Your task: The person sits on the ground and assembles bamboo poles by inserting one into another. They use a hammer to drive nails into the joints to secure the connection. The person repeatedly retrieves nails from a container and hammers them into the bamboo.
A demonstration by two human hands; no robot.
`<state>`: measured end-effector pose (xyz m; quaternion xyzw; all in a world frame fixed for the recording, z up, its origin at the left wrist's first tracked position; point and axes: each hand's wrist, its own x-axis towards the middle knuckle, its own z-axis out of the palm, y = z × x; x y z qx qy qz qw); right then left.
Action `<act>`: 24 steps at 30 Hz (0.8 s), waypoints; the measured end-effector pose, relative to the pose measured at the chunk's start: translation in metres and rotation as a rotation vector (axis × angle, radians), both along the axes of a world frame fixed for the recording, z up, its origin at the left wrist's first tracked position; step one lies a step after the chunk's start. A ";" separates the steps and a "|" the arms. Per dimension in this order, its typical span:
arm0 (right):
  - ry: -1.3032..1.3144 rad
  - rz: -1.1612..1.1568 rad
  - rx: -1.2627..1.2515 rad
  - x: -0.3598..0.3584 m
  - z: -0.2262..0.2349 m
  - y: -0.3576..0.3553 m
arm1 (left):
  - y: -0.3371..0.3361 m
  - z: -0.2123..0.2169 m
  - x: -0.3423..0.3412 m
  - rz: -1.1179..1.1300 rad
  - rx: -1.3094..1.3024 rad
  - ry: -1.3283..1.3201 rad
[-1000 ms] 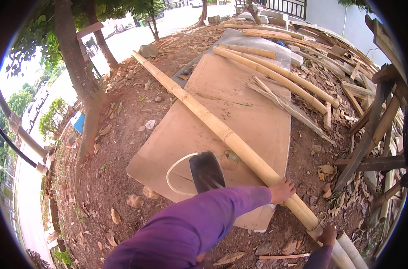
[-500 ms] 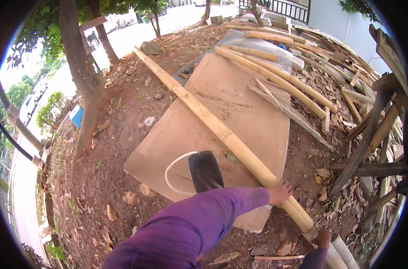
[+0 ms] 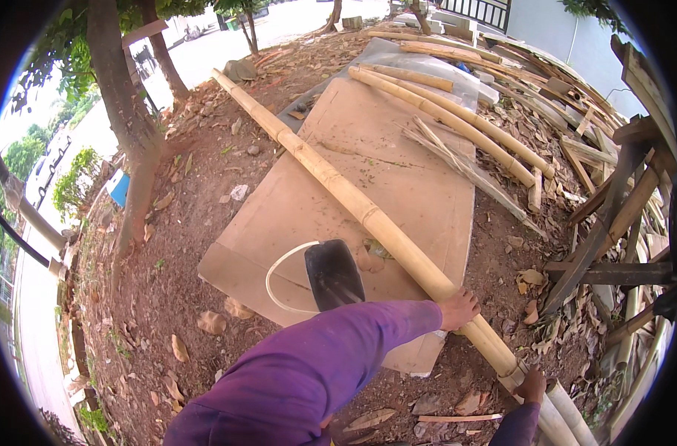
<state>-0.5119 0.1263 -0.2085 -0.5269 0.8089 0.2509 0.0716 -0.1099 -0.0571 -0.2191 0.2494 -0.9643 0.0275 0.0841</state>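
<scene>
A long pale-yellow bamboo pole (image 3: 364,213) runs slantwise from the far left to the near right, across a flat brown board (image 3: 279,204). My left hand (image 3: 457,308), in a purple sleeve, is wrapped over the pole's near part from its left side. Farther down, my right hand (image 3: 532,385) grips the same pole at a joint near its lower end; part of its fingers is hidden. Just beyond my left forearm lies a black container (image 3: 335,273) with a pale curved handle (image 3: 270,281). Another cut bamboo piece (image 3: 569,405) rests beside my right hand.
Shorter bamboo poles (image 3: 450,123) and split strips (image 3: 465,167) lie on the board's far right. Dark wooden supports (image 3: 613,275) stand at right, before a pile of scrap wood (image 3: 554,104). A tree trunk (image 3: 119,89) rises at left from leaf-strewn soil.
The whole view has shifted slightly, so everything sits a little farther left and higher. Both hands keep their places on the bamboo pole.
</scene>
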 end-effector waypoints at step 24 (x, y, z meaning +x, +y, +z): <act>-0.079 -0.011 -0.093 0.008 0.010 0.000 | -0.001 0.000 -0.001 0.013 0.014 -0.038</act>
